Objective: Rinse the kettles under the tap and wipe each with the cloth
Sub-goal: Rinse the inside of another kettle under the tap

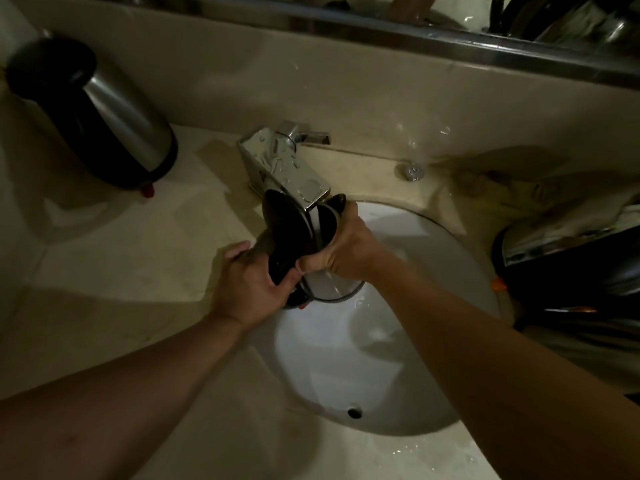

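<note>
Under the tap (291,171), over the white sink (433,358), a kettle (311,251) is held with its lid swung open, and a stream of water is seen running into its mouth. The left hand (249,285) is curled round the black handle at the kettle's lower side; the right hand (343,247) is wrapped round the steel body, so both hands are gripping the same kettle. The rinsing step is judged to be in hand for this kettle, with wiping not yet begun. For the next move, the water would need to be swilled round and tipped out into the sink, and a cloth fetched; what may be a cloth (498,181) is made out dimly on the surface at the back right, though this cannot be told for certain. Three kettles are counted: the held one, a second kettle (104,116) standing on the surface (121,254) at the left, well apart, and a third kettle (571,258) at the right edge. One tap and one sink are seen.
</note>
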